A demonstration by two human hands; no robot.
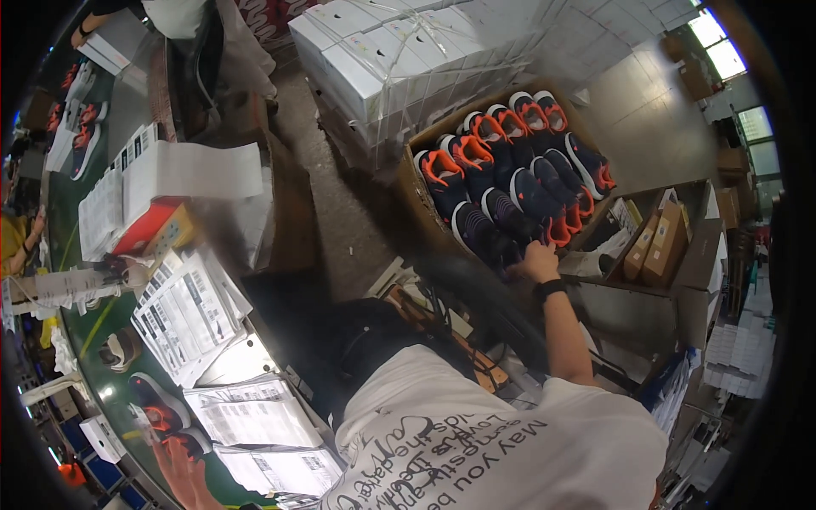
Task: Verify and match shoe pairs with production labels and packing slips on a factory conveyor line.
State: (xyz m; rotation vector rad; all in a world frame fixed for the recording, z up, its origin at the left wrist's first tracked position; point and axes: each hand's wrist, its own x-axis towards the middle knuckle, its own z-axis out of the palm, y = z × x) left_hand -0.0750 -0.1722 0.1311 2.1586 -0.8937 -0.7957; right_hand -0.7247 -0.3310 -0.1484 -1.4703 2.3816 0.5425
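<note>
At the near edge of a carton, the fingers of my right hand are closed around the heel end of a dark navy sneaker. Part of that shoe is hidden behind the hand. Several more navy sneakers with orange linings fill the carton in rows, some toe toward me and some heel toward me. Far to the left, my left hand reaches over the green table and touches or nearly touches a pair of navy and orange sneakers. Its fingers are blurred, so their grip is unclear.
Stacks of printed label sheets cover the near side of the green table. Plastic-wrapped white boxes stand beyond the carton. An open box with brown cartons sits at the right. Another person stands at the far left.
</note>
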